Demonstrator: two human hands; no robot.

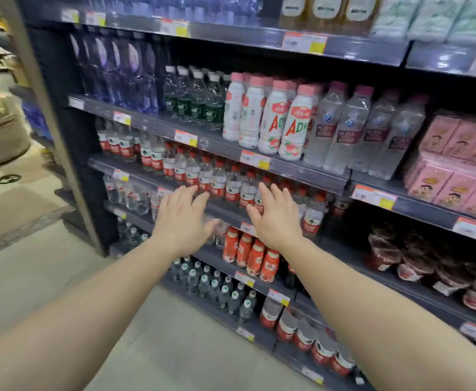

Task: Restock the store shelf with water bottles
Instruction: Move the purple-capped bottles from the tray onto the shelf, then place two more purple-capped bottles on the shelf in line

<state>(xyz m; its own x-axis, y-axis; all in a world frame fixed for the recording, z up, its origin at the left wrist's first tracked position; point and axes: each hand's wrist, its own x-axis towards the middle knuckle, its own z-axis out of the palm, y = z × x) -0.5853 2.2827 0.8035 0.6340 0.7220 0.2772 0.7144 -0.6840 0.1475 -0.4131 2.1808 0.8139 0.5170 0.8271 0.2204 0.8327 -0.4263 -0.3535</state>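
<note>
1. Both arms stretched toward the shelf (225,210), palms down: left hand (184,218) with grip wide, fingers straight and spread, holding nothing; right hand (276,214) likewise wide and empty.
2. Task's thing, the red-capped water bottles (218,182), standing in a packed row just beyond the fingertips of both grips, on the shelf level directly ahead of them. No loose bottle or supply case in view near either grip.
3. Step in hand, by judgement: reaching in to straighten or push back the front row rather than to place new stock, since neither grip carries anything.
4. To do it well: keep fingers flat and meet the bottles at the shoulder, not the cap, to avoid tipping; press both grips evenly so the row slides back as one; keep labels facing out; stop short of knocking the row behind.
5. Above the grips: white milk-drink bottles (273,119) with pink caps, clear soda bottles (352,128) beside them. Below the grips: orange bottles (252,255) and green-capped bottles (217,289).
6. Hard to make out: whether fingertips touch the bottles or hover just short, motion blur preventing any firm call. Depth of the row behind the front bottles hidden in shadow. Price tags (255,159) unreadable. Bottles directly under the left palm covered. Shelf's right end and the top level cut off by the frame.
</note>
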